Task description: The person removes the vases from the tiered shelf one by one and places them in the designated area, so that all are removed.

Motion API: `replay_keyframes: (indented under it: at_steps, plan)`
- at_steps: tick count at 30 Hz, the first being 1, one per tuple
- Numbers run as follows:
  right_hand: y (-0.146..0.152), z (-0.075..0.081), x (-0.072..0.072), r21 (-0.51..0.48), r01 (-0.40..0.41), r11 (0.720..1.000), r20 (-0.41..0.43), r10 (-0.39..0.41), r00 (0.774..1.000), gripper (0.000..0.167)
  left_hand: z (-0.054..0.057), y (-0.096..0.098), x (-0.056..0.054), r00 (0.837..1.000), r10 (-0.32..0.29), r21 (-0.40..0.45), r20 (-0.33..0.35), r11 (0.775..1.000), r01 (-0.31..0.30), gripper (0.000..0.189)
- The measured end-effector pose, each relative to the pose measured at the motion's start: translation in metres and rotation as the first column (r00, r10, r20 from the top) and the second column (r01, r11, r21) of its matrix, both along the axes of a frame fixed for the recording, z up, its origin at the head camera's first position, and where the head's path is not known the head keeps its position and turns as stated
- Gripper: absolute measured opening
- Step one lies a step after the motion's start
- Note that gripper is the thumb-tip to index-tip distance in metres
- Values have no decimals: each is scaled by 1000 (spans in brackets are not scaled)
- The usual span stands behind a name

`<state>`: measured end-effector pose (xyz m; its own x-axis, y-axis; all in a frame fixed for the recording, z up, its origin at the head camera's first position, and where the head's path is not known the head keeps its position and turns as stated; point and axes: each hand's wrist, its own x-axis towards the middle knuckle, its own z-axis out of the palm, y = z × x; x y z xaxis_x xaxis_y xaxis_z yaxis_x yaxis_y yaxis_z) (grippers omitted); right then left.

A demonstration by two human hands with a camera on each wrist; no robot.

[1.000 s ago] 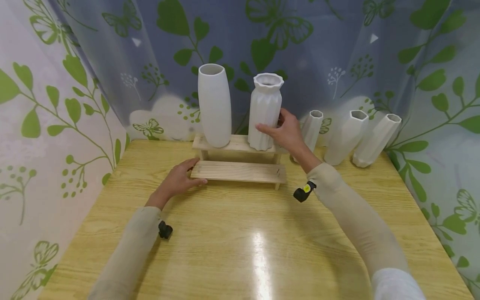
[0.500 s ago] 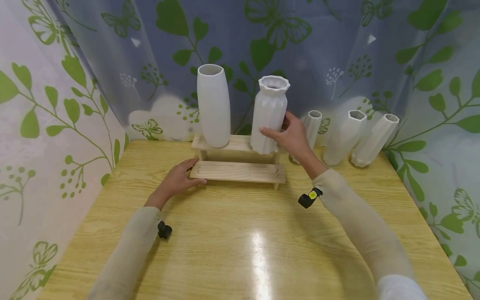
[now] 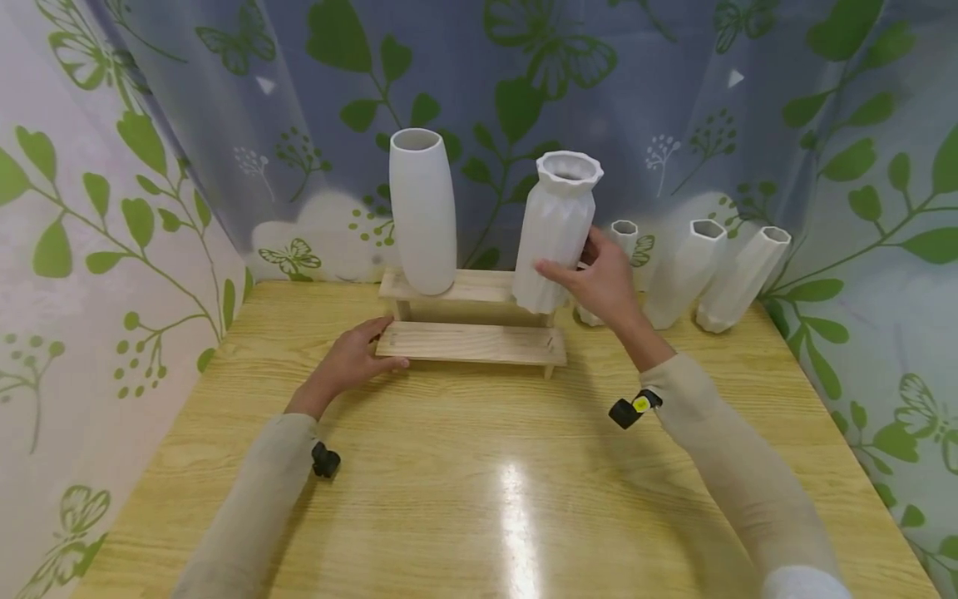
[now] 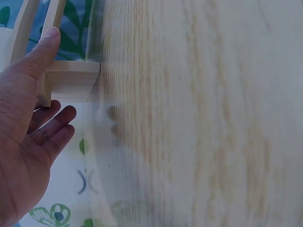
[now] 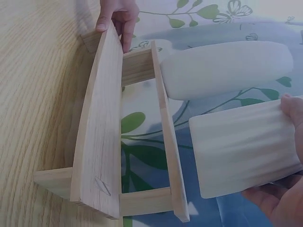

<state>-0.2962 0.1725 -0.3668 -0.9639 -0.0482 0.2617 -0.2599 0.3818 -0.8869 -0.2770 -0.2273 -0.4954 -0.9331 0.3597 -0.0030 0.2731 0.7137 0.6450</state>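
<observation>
Patterned cloth [image 3: 636,91] with green leaves and butterflies hangs behind and at both sides of a light wood-grain table [image 3: 449,466]. From the lower left, the left forearm, in a beige sleeve [image 3: 254,499] with a small black device [image 3: 325,460] at the wrist, slants up and to the right. At its end the left hand [image 3: 350,362] pinches the left end of the lower board of a 2-tier wooden stand [image 3: 471,343]: the thumb lies along the front edge, the fingers reach behind, and the left wrist view shows some of them loosely bent.

On the left part of the upper board a tall smooth vase [image 3: 424,220] stands upright. To its right, before the right end of that board, a ribbed vase [image 3: 554,233] with a scalloped rim leans slightly, top to the right; the right wrist view shows its base apart from the board. The right hand [image 3: 608,283] holds it low on the body, thumb across the front, fingers curled around the far side, while the forearm slants down to the lower right.

Beyond that hand are 3 more white vases on the table: a slim vase [image 3: 627,241], partly hidden, then a wider faceted vase [image 3: 683,274] and a narrower faceted vase [image 3: 743,283].
</observation>
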Motion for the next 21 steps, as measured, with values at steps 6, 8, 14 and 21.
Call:
replay_keyframes:
  at_steps: [6,8,14,21]
  plan:
    - [10,1,9,-36,13,999,-27,-14,1000,72,-1,-1,-1,1000,-5,-12,-6,1000,5,101]
    - [13,0,12,-38,16,999,-31,-17,999,70,-2,-1,-2,1000,-4,-16,-10,1000,4,101]
    - [22,-3,20,-38,33,999,-21,-33,999,71,-3,-2,-2,1000,-1,-15,-8,1000,1,102]
    - [33,-4,28,-40,39,998,-5,-39,999,72,-2,-1,-2,1000,2,-17,-9,1000,-2,101]
